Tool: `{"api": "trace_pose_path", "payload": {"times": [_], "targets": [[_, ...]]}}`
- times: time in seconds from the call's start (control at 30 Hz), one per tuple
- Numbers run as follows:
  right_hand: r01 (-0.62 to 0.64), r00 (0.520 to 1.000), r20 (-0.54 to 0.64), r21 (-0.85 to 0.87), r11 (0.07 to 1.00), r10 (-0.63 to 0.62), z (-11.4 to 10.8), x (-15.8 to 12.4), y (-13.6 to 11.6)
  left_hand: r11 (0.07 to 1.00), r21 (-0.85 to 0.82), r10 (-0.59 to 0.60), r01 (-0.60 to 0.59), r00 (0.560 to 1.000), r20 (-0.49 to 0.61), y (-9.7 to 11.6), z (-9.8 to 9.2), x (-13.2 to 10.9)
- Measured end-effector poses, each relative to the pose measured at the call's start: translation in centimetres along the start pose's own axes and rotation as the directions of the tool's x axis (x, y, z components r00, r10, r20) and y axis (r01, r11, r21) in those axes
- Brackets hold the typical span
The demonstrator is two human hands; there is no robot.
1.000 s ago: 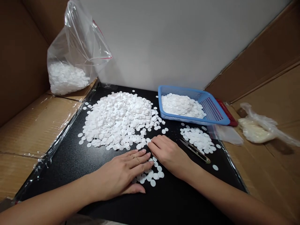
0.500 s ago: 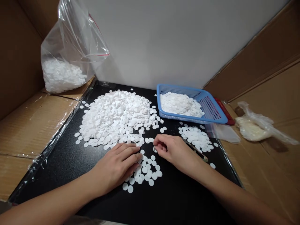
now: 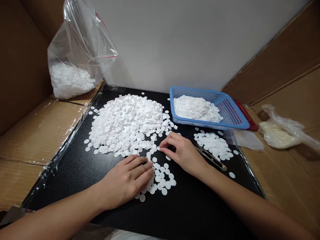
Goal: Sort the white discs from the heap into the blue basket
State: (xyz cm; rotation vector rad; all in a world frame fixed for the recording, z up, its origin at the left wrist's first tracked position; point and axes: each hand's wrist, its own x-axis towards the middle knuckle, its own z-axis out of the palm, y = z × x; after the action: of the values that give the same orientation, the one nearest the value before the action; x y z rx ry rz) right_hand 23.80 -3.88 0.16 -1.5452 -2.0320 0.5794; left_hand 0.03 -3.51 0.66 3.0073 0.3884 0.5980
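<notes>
White round discs form a large heap [image 3: 127,121] on the black table [image 3: 72,173]. My left hand [image 3: 130,176] lies palm down over the left side of a small spread of discs [image 3: 162,180], its fingers extended and slightly bent. My right hand [image 3: 181,151] pinches a white disc [image 3: 158,148] between thumb and fingertips at the heap's lower right edge. Beside my right wrist, a metal tool [image 3: 212,158] lies partly hidden by the hand. A smaller pile of discs [image 3: 213,145] sits right of it.
A blue basket [image 3: 235,124] holding more discs stands at the back right, with a red object [image 3: 247,116] behind it. A clear bag of discs [image 3: 72,81] is at the back left. Another tied bag [image 3: 277,133] lies on cardboard at the right.
My right hand has moved left and slightly away from me, to the heap's edge. The whole view has shifted a little. My left hand remains over the small spread.
</notes>
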Motion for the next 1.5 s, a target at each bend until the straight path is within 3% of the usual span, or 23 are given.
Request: {"api": "trace_pose_path", "payload": {"times": [0.1, 0.23, 0.4, 0.5, 0.67, 0.9, 1.07, 1.23, 1.5], "targets": [[0.002, 1.000, 0.004, 0.049, 0.999, -0.002, 0.0, 0.1, 0.1, 0.999, -0.049, -0.014, 0.013, 0.999, -0.028, 0.1, -0.1, 0.2], [0.059, 0.998, -0.008, -0.018, 0.998, -0.059, -0.3, -0.2, -0.3, 0.989, -0.145, -0.050, 0.043, 0.998, -0.045, -0.1, -0.2, 0.4], [0.206, 0.972, 0.145, -0.129, 0.970, -0.187, -1.6, -1.3, -1.1, 0.964, -0.112, -0.250, 0.243, 0.967, -0.054, -1.2, 0.4, 0.8], [0.195, 0.969, 0.176, -0.114, 0.974, -0.174, -2.0, -1.3, -1.0, 0.952, -0.097, -0.288, 0.291, 0.956, 0.050, -2.0, 0.6, 1.3], [0.128, 0.992, 0.025, -0.114, 0.985, -0.126, -1.2, -0.3, -0.1, 0.951, -0.142, -0.248, 0.276, 0.950, 0.188, -3.0, 0.1, 2.4], [0.109, 0.992, 0.069, -0.102, 0.989, -0.102, -1.1, 0.0, -0.2, 0.953, -0.190, -0.176, 0.236, 0.941, 0.290, -4.0, -0.3, 3.6], [0.131, 0.965, 0.234, -0.034, 0.991, -0.120, -3.0, -0.6, 0.0, 0.927, -0.246, -0.215, 0.285, 0.937, 0.275, -4.2, 0.1, 3.2], [0.074, 0.969, 0.240, -0.065, 0.995, -0.056, -4.2, -0.8, 0.6, 0.908, -0.274, -0.262, 0.317, 0.940, 0.220, -4.1, -0.1, 2.7], [0.144, 0.957, 0.259, -0.024, 0.989, -0.133, -3.2, -1.2, 0.8, 0.822, -0.382, -0.392, 0.421, 0.907, 0.157, -4.0, -0.8, 2.6]]}}
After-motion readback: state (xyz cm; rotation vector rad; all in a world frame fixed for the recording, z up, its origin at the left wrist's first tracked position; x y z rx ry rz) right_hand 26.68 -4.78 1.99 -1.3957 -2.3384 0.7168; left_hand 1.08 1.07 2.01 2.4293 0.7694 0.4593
